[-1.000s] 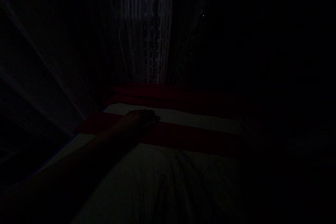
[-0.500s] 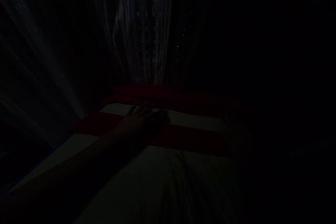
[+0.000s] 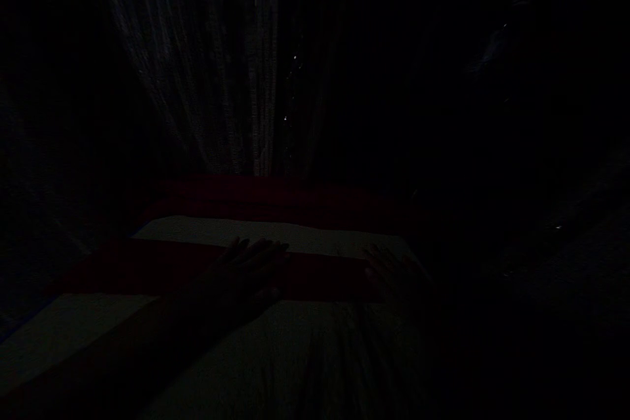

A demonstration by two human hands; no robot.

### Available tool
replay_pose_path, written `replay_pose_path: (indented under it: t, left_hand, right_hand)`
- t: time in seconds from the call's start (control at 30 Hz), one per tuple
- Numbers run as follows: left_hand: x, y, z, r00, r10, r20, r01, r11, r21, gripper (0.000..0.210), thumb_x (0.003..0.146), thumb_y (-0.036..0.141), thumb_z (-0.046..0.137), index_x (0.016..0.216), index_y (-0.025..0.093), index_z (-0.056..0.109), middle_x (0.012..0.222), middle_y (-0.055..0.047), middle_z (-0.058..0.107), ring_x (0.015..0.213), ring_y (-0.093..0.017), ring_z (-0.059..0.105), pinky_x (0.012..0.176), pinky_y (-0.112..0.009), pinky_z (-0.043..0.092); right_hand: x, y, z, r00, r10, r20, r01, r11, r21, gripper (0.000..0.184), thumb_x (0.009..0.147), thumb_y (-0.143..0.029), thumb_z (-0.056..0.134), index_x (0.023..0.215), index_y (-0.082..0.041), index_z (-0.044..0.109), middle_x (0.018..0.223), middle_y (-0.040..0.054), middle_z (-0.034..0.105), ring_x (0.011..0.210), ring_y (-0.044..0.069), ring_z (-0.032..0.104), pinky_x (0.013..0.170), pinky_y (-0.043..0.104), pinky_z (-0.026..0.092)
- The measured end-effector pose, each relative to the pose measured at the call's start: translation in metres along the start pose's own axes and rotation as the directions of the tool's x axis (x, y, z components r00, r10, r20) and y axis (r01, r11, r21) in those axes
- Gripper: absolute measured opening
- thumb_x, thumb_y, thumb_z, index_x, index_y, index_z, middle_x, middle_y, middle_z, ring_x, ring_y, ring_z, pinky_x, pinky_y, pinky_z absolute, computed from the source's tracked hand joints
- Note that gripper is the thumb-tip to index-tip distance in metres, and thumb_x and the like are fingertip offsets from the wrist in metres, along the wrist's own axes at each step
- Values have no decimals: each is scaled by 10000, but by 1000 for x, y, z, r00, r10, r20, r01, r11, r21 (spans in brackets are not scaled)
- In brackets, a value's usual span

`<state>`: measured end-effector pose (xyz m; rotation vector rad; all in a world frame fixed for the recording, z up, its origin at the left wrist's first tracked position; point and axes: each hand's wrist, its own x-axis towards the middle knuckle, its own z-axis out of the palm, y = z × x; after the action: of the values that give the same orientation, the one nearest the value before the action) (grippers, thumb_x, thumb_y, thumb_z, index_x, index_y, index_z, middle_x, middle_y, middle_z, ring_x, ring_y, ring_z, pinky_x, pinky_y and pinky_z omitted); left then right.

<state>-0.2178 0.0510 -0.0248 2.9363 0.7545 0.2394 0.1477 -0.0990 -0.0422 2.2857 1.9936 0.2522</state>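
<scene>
The scene is very dark, and only a few things can be made out. A pale, off-white cloth with broad dark red stripes is spread flat across the lower middle of the view, and it appears to be a sheet on a bed. The left hand is laid palm down on the near red stripe, fingers spread wide and pointing away, nothing gripped. The right hand is only faintly seen further right on the same stripe; it seems to be laid flat too, but whether its fingers are spread or closed cannot be told. A pale, loosely woven net curtain hangs behind the far edge of the cloth.

The step in hand is judged to be smoothing the cloth. It is best done with both palms kept flat and pressure kept light and even, so that the creases near the middle are pushed outward rather than bunched toward the far edge.
</scene>
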Motion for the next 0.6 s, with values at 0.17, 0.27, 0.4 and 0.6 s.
replay_pose_path:
  t: [0.17, 0.27, 0.4, 0.6]
  left_hand:
    - [7, 2, 7, 991, 9, -135, -7, 1000, 14, 650, 1103, 624, 414, 1680, 539, 125, 1754, 57, 263, 1617, -385, 272, 1307, -708, 86]
    - [11, 0, 11, 987, -41, -155, 42, 999, 8, 659, 1090, 649, 420, 1681, 518, 158, 1751, 31, 270, 1609, -397, 293, 1297, -721, 135]
    - [11, -8, 4, 993, -111, -45, 110, 994, -24, 656, 1062, 718, 407, 1662, 534, 216, 1751, 18, 252, 1608, -422, 279, 1265, -780, 152]
    - [6, -17, -7, 989, -145, 22, 146, 988, -53, 639, 1071, 721, 348, 1662, 481, 311, 1741, -5, 274, 1610, -398, 289, 1269, -762, 181]
  right_hand:
    - [15, -36, -2, 983, 47, -176, -29, 994, 103, 834, 1066, -662, -105, 1690, -320, 331, 1712, -142, 65, 1637, 194, 145, 1332, 596, 219]
    - [24, -60, -12, 994, -58, -91, 74, 980, 185, 763, 1080, -750, 79, 1693, -356, 306, 1716, -130, 61, 1638, 210, 146, 1329, 643, 174]
    - [23, -45, -9, 997, -60, 39, 53, 986, 157, 648, 1112, -639, 199, 1701, -378, 262, 1715, -153, 66, 1642, 159, 105, 1357, 600, 87]
    - [17, 5, 33, 993, 44, -111, -19, 975, 219, 682, 1085, -609, 140, 1683, -343, 331, 1712, -127, 139, 1635, 179, 154, 1348, 619, 145]
